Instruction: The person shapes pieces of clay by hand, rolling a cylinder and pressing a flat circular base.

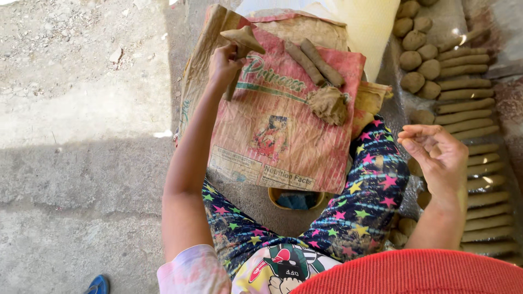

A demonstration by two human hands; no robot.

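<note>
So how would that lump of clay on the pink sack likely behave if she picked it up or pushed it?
The lump of clay looks creased and irregular, so it is probably soft and would dent rather than hold shape. It likely feels heavy for its size. Sitting flat on the sack, it seems unlikely to roll, unlike the clay balls nearby.

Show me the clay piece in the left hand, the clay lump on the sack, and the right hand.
clay piece (pixel 243 38), head view, on its flat top.
clay lump (pixel 328 104), head view, on its middle.
right hand (pixel 436 155), head view, on the palm.
</note>
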